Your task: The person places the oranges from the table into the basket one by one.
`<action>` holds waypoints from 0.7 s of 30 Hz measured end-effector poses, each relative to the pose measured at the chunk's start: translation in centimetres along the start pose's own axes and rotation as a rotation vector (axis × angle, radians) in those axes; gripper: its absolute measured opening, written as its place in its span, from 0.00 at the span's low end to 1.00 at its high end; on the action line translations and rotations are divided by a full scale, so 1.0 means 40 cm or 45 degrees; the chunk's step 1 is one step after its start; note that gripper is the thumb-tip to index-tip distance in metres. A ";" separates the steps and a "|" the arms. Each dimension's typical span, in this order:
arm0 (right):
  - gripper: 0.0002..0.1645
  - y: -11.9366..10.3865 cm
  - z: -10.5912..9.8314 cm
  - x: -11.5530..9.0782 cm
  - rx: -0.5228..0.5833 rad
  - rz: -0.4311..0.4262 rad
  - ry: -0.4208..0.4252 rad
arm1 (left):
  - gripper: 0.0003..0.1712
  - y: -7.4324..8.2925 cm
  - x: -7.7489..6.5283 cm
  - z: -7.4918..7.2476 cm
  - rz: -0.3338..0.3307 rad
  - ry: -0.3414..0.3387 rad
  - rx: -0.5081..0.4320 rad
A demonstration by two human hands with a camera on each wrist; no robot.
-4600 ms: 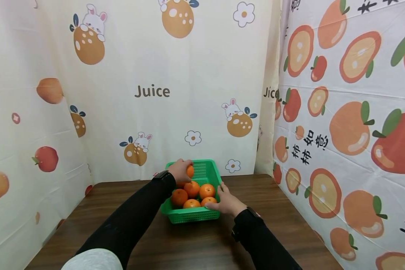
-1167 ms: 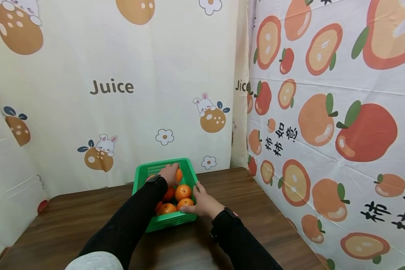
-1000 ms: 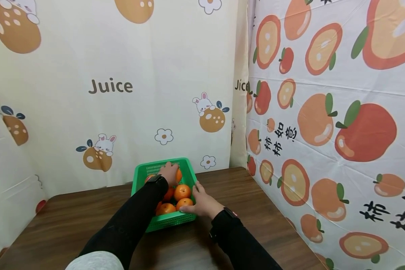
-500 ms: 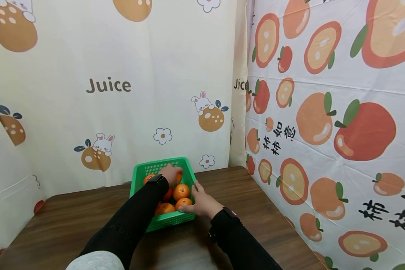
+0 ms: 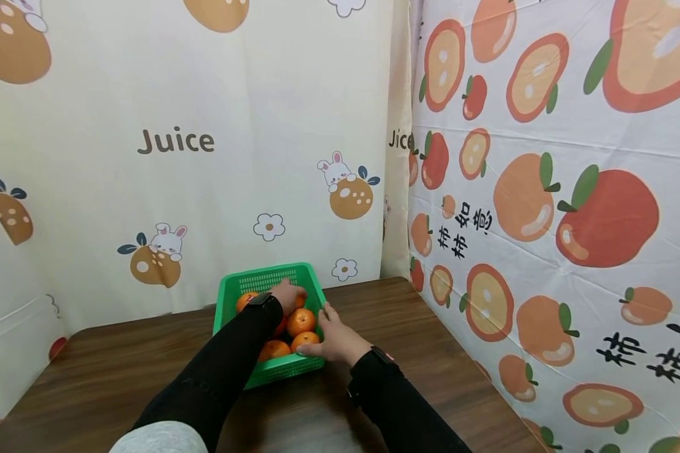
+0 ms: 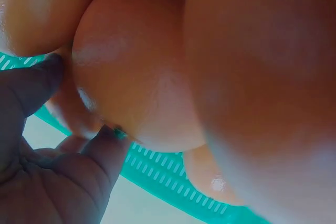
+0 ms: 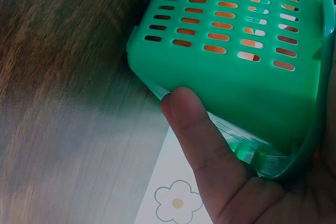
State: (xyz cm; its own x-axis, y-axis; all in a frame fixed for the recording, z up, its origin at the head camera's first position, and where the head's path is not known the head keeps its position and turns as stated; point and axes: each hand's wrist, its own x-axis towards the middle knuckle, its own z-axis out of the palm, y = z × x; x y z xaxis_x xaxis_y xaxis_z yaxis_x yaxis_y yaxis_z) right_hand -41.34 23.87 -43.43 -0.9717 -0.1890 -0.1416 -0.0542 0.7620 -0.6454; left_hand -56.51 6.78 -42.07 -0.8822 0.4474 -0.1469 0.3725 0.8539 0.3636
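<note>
A green plastic basket [image 5: 283,370] with slotted walls stands on the table and holds several oranges [image 5: 301,321]. My left hand [image 5: 286,296] reaches into its back part, its fingers curled about an orange [image 5: 300,301] that is mostly hidden behind them. In the left wrist view, the thumb and a finger of the left hand [image 6: 68,166] close on an orange [image 6: 71,103] behind two larger-looking ones. My right hand [image 5: 340,336] grips the basket's right side near the front corner, thumb over the rim. One finger of the right hand [image 7: 210,161] lies along the outer wall in the right wrist view.
The dark wood table [image 5: 124,377] extends on both sides of the basket. Behind it hangs a cream curtain [image 5: 249,189] printed with fruit and rabbits. A white fruit-print cloth [image 5: 487,352] borders the table's right side.
My left hand has sunk lower into the basket with its orange. An orange at the back left now shows beside the wrist. The view has swung right; my right hand stays at the basket's side.
</note>
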 end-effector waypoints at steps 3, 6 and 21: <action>0.64 -0.006 0.002 0.000 0.001 0.004 -0.006 | 0.22 -0.013 0.004 0.003 0.069 -0.017 0.144; 0.65 -0.011 0.003 -0.004 0.012 -0.008 0.002 | 0.23 -0.022 0.002 0.005 0.106 -0.016 0.219; 0.65 0.003 -0.004 -0.017 0.013 -0.052 0.008 | 0.22 -0.006 -0.029 -0.028 0.189 -0.015 0.246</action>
State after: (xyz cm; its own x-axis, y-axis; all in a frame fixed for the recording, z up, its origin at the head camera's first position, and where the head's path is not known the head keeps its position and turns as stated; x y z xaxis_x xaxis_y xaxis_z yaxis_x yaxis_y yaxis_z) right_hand -40.73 24.19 -43.29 -0.9701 -0.2159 -0.1105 -0.0913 0.7472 -0.6583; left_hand -55.89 5.74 -40.95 -0.8106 0.5740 -0.1157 0.5472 0.8129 0.1996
